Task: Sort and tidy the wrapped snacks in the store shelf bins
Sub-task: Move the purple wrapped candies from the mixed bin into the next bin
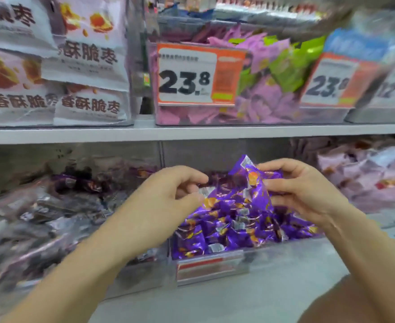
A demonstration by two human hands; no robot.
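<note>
The purple snacks (233, 220) lie heaped in a clear bin (273, 249) on the lower shelf, straight in front of the person, with a red label (203, 266) on the bin's front wall. Both hands reach into the top of this heap. The right hand (301, 190) is curled around a bunch of the purple snacks and holds them lifted above the rest of the pile, one packet's crimped end sticking up past the fingertips. The left hand (175, 190) is just beside it, fingers bent, with forefinger and thumb pinching the silvery end of one packet at the edge of the same bunch. Left of this bin, a neighbouring bin holds dark packets (52, 206), blurred. To the right lie pale pink packets (366, 178). The upper shelf (192, 131) runs across above the hands. On it stands a clear box of pink and green packets (264, 89) with an orange and white price tag (192, 75) reading 23.8, and a second price tag (329, 82) beside it to the right. At the far left, large white bags (75, 66) with printed fruit pictures are stacked.
</note>
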